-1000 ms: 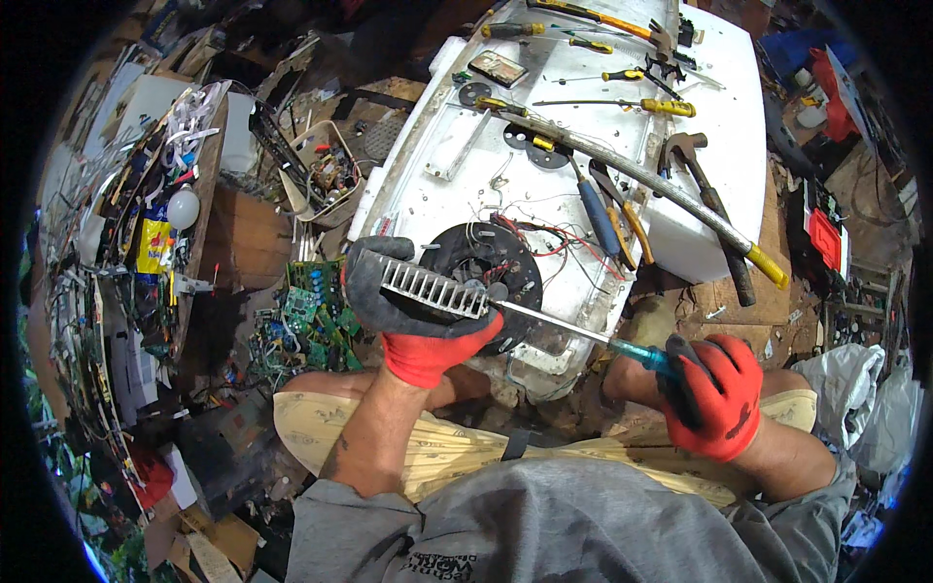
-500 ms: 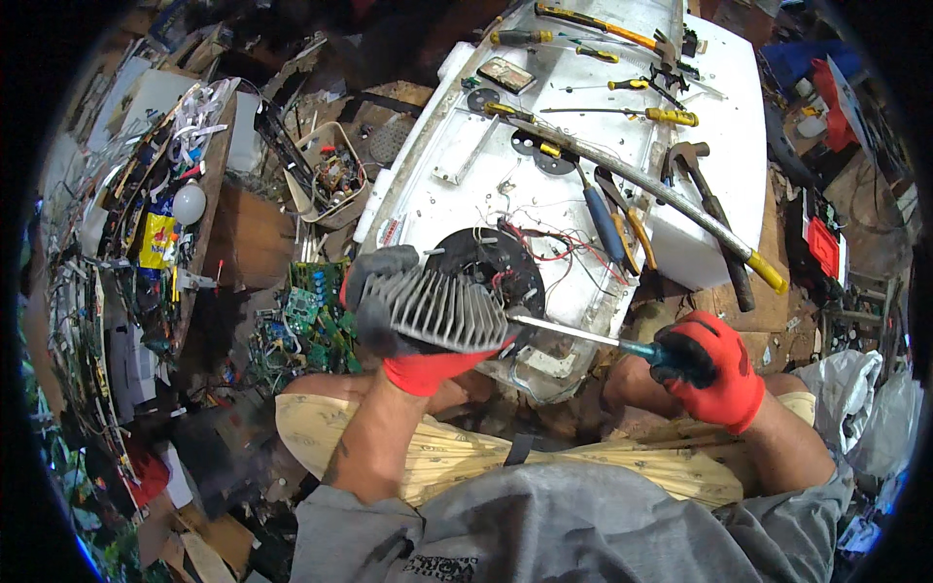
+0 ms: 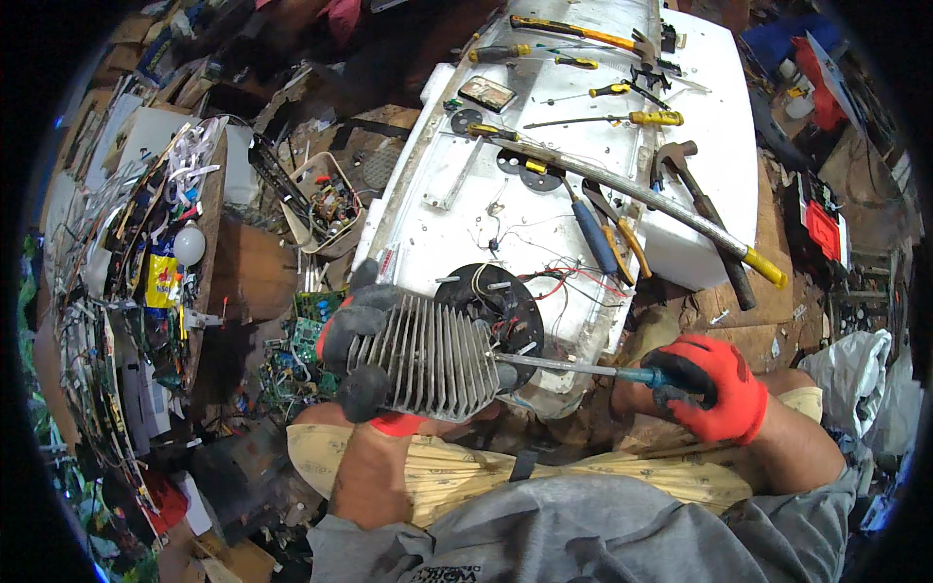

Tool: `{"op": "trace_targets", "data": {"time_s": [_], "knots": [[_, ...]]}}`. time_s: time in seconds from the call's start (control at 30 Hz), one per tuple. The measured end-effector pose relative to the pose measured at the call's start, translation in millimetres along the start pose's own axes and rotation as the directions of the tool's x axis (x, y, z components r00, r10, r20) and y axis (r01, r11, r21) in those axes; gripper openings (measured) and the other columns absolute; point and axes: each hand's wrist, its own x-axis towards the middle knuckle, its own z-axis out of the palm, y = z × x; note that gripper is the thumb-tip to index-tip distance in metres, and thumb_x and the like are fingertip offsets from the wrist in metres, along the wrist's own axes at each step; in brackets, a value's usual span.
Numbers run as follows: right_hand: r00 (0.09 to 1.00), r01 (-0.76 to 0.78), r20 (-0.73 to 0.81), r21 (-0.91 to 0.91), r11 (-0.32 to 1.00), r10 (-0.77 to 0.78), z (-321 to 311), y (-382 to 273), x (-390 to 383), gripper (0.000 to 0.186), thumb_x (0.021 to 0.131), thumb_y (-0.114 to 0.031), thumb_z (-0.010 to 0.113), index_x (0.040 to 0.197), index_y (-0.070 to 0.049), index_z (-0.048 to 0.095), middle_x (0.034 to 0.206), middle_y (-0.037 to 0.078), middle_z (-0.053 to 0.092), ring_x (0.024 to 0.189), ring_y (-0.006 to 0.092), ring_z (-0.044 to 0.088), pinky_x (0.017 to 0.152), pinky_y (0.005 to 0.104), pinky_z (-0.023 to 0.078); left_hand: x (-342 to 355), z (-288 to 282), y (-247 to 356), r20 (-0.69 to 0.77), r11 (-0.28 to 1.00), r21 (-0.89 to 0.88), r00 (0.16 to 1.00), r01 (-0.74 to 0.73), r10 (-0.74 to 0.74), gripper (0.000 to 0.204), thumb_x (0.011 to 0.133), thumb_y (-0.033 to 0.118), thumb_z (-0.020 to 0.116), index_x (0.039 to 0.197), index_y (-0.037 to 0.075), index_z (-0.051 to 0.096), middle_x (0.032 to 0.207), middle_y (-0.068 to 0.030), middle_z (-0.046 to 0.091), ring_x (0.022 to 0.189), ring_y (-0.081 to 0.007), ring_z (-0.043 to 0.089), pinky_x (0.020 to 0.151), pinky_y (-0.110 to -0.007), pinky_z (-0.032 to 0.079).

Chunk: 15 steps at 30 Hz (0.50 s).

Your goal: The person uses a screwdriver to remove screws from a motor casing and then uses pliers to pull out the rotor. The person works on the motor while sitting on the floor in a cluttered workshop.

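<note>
My left hand (image 3: 352,335), in a red and black glove, is closed around a grey finned metal heat sink (image 3: 428,358) held over my lap, its fins facing up. In my right hand (image 3: 717,391), gloved the same way, is a screwdriver (image 3: 573,365) with a teal handle. Its long shaft points left, and the tip meets the right side of the heat sink; the exact contact spot is hard to make out. Just beyond the heat sink lies a round black plate (image 3: 525,306) with thin red, black and white wires (image 3: 573,280) around it.
A long white panel (image 3: 437,228) carries a metal bar (image 3: 641,194), a hammer (image 3: 705,199), blue-handled (image 3: 595,233) and orange-handled tools (image 3: 632,248), and several screwdrivers. At left are a bin of parts (image 3: 330,209), green circuit boards (image 3: 292,360) and a scrap heap with a white bulb (image 3: 190,245).
The heat sink has turned in my left hand, so more of its finned face shows. My right hand and the screwdriver have shifted slightly down, with the tip still at the heat sink's right side.
</note>
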Motion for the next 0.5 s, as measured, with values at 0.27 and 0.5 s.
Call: {"op": "trace_targets", "data": {"time_s": [0.27,0.5], "knots": [[0.984,-0.108,-0.140,0.033,0.994,0.112,2,17,4,0.043,0.070,-0.009,0.071,0.111,-0.003,0.063,0.097,0.016,0.066,0.088,0.0385,0.066,0.077,0.0420,0.054,-4,3,0,0.275,0.993,-0.014,0.955,0.120,-0.111,0.054,0.055,-0.006,0.083,0.096,0.010,0.052,0.101,-0.0141,0.060,0.101,-0.0398,0.065,0.088,-0.053,0.050],[0.944,-0.206,-0.141,0.459,0.864,0.299,5,25,-3,0.042,0.080,-0.015,0.069,0.118,-0.002,0.056,0.093,0.008,0.065,0.082,0.0263,0.066,0.072,0.0353,0.053,-2,-3,13,0.525,0.997,0.054,0.848,0.051,-0.072,0.039,0.061,0.006,0.080,0.094,0.010,0.059,0.112,-0.0128,0.060,0.115,-0.0426,0.060,0.104,-0.069,0.033]]}}
